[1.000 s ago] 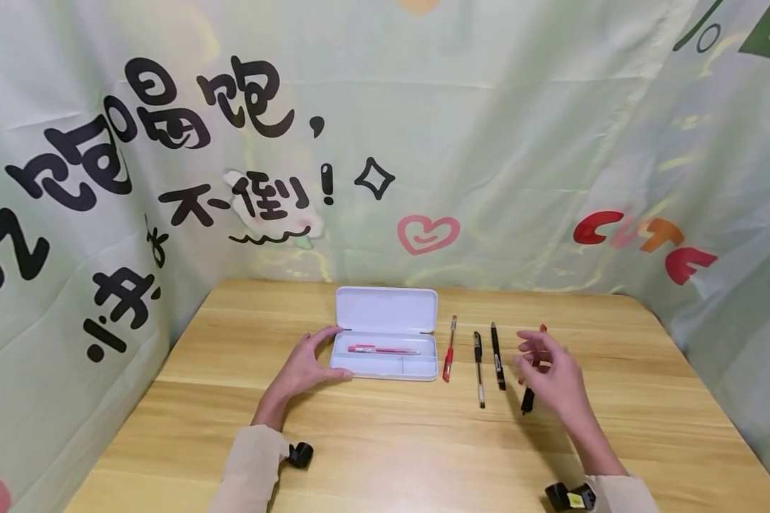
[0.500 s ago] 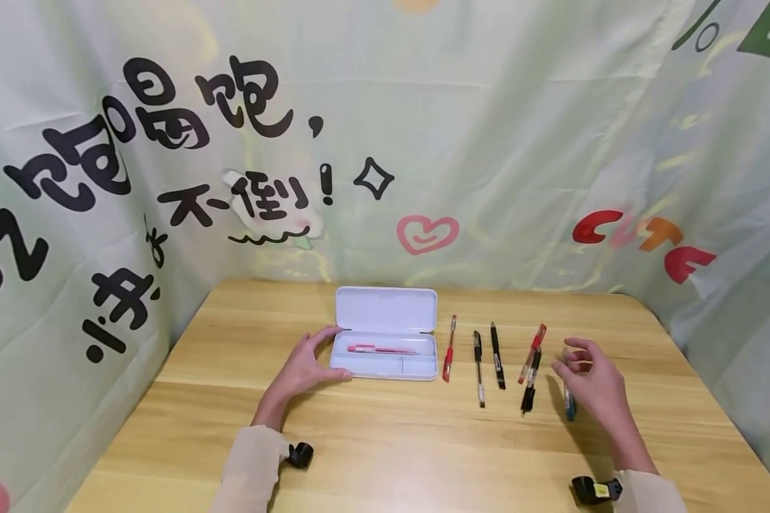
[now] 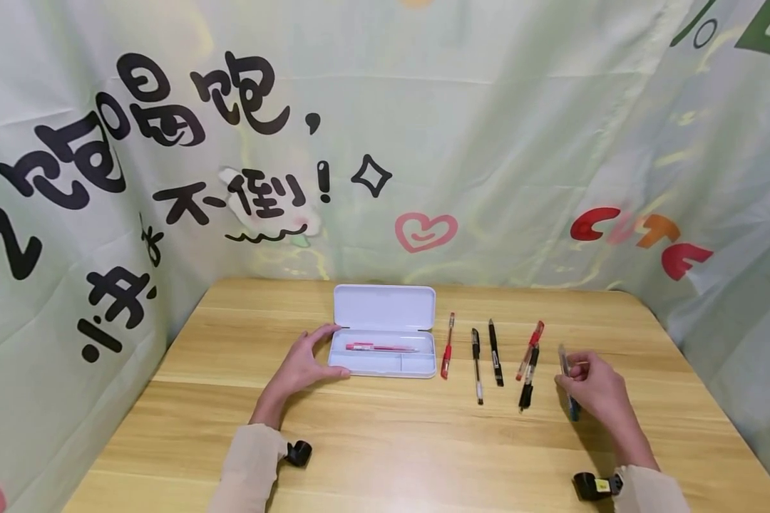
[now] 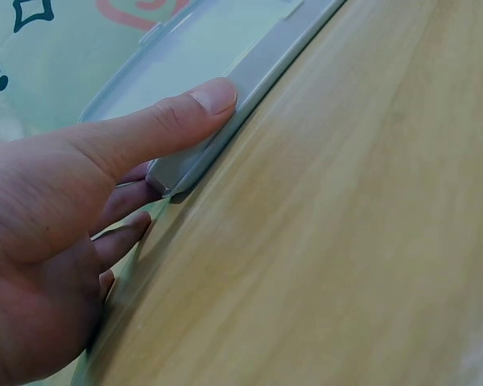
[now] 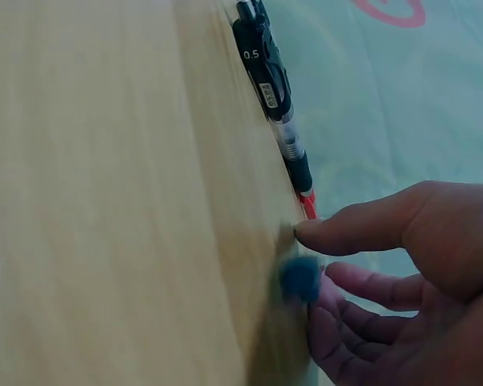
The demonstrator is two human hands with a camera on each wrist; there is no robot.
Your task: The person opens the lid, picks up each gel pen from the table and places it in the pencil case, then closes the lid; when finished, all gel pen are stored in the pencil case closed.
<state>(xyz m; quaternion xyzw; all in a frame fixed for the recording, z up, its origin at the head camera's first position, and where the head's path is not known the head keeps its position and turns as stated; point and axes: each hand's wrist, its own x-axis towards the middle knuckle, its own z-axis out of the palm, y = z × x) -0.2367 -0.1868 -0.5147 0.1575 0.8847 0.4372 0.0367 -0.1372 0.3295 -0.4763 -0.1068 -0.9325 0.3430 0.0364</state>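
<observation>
A white pencil case lies with its lid raised, and a pink-red pen rests in its rear compartment. My left hand holds the case's left end; in the left wrist view the thumb lies over its rim, with fingers around the corner. Over at the right, my right hand pinches a clear pen with a blue end between thumb and fingers. In the right wrist view that blue end is blurred, and the fingers partly hide the pen.
Between case and right hand lie a red pen, a black-capped pen and a black pen. A black click pen overlaps another red pen. A printed curtain hangs behind the wooden table.
My right hand has moved right, away from the overlapping red and black pens, and come down on the blue-ended pen, which has tilted slightly. The left hand stays on the pencil case.
</observation>
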